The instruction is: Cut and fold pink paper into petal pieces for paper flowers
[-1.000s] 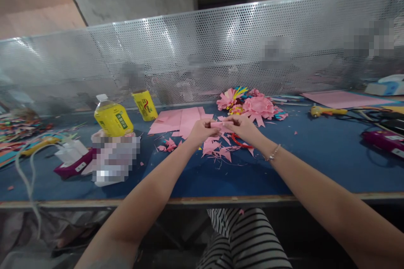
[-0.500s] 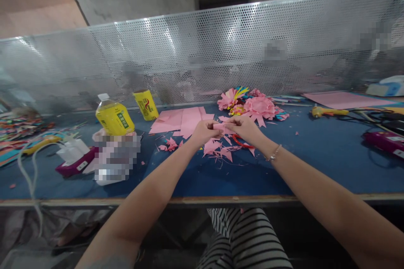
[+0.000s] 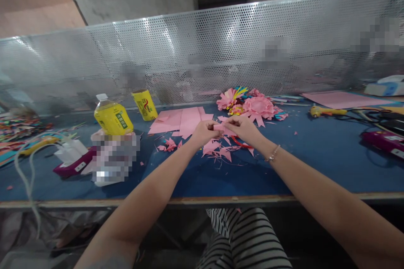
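Observation:
A small folded strip of pink paper (image 3: 219,127) is pinched between my two hands above the blue table. My left hand (image 3: 204,131) grips its left end with fingers closed. My right hand (image 3: 241,127), below a bracelet, pinches the right end. Under my hands lie pink paper scraps (image 3: 217,150) and thin shreds. Part of a red handle (image 3: 241,143), perhaps of scissors, shows beneath my right hand. Flat pink paper sheets (image 3: 181,119) lie behind my left hand. Pink paper flowers (image 3: 257,106) with yellow and blue petals are heaped behind my right hand.
A bottle of yellow liquid (image 3: 113,115) and a yellow can (image 3: 144,105) stand at left, near a purple power strip (image 3: 75,167). At right lie a yellow glue gun (image 3: 326,112), cables and another purple strip (image 3: 383,142). A perforated metal screen (image 3: 214,46) closes the back.
My hands keep hold of the folded pink strip in almost the same place. The whole view shifts slightly to the left; nothing else visibly moves.

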Demonstrator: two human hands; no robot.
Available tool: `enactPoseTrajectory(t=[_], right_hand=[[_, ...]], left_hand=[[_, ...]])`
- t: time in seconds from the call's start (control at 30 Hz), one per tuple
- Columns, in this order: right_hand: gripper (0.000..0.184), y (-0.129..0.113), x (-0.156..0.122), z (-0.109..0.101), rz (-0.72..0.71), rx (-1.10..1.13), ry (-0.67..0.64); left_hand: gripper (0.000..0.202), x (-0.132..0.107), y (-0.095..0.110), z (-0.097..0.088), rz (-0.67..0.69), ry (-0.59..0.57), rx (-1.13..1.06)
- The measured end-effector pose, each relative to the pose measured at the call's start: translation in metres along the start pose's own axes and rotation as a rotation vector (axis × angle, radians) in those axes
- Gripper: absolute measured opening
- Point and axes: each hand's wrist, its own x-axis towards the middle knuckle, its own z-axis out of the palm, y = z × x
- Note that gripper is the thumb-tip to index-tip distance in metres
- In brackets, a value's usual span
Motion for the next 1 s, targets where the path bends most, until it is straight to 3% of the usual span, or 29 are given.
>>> enactPoseTrajectory(t=[0.5, 0.63, 0.83, 1.0], right_hand=[[0.018, -0.001, 0.002, -0.007, 0.067, -0.064, 0.026], [0.017, 0.005, 0.004, -0.011, 0.17, 0.054, 0.056], [0.016, 0.015, 0.005, -0.009, 0.197, 0.184, 0.069], [0.016, 0.012, 0.006, -0.013, 0.138, 0.056, 0.093]], left_hand=[[0.011, 0.003, -0.001, -0.004, 0.001, 0.086, -0.046], [0.013, 0.005, -0.003, -0.007, 0.004, 0.131, -0.073], [0.013, 0.009, -0.008, -0.009, -0.005, 0.123, -0.108], [0.014, 0.012, -0.009, -0.01, 0.005, 0.147, -0.022]])
